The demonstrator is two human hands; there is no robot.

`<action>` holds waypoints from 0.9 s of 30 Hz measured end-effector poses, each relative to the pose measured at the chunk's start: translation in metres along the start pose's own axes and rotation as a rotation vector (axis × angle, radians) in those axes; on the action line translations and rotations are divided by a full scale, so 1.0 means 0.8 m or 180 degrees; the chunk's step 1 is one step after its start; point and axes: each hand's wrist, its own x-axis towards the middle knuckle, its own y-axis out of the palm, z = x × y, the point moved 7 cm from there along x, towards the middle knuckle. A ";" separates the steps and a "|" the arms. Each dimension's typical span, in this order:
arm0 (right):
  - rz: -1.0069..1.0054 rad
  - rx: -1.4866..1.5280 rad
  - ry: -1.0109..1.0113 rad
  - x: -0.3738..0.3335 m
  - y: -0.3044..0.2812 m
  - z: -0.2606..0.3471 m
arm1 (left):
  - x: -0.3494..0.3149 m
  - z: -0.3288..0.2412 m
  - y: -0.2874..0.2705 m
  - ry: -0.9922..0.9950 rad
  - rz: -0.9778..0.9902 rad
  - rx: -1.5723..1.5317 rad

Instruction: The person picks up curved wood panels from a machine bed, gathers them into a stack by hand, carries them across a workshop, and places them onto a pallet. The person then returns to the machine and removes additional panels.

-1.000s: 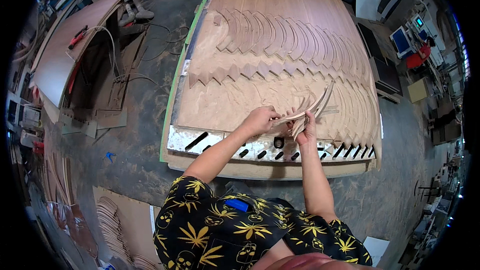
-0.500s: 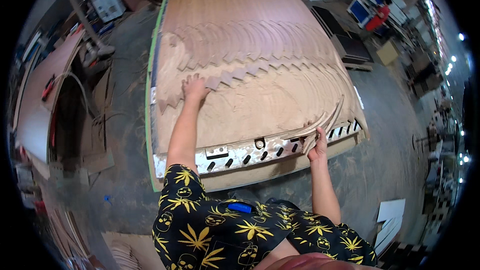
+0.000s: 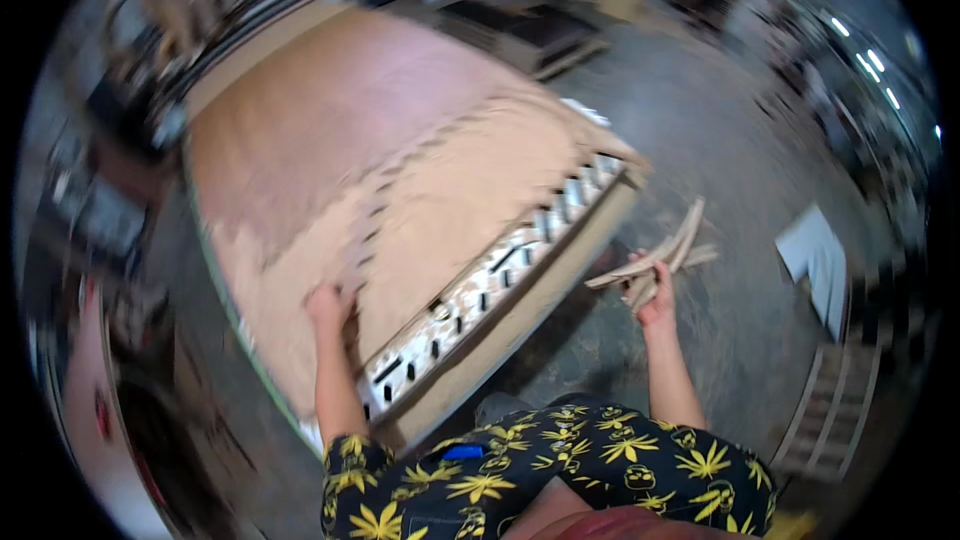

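My right hand point(image 3: 653, 308) is closed around a loose bundle of curved wooden strips point(image 3: 690, 228), held over the floor to the right of the machine bed. My left hand point(image 3: 328, 308) is low over a large wooden sheet point(image 3: 330, 125), near the bed's left front part. Its fingers look curled but are smeared by motion, and whether anything is in them cannot be made out. Pale sawdust point(image 3: 480, 185) covers the near part of the bed. A row of slanted dark gaps point(image 3: 375, 210) runs across it beside the sheet.
A slotted metal edge strip point(image 3: 470, 318) runs along the bed's front. Dark stacked panels point(image 3: 530, 30) stand beyond it. White offcuts point(image 3: 815, 260) and a slatted wooden piece point(image 3: 828, 410) lie at the right. Another board-topped table point(image 3: 100, 410) stands at the left.
My view and body have turned to the right. My right hand has carried the strips off the bed's front edge. My left hand's spread fingers now look curled.
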 end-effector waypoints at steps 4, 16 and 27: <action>-0.0288 0.0448 -0.0350 -0.027 -0.054 0.034 | -0.028 -0.019 -0.014 -0.0488 -0.0091 -0.0051; -0.1136 0.1230 -0.1698 -0.296 -0.364 0.222 | -0.052 -0.245 0.114 -0.1139 0.1713 -0.4342; -0.2433 0.2438 -0.2824 -0.563 -0.642 0.263 | -0.222 -0.590 0.201 -0.0636 0.0966 -0.4903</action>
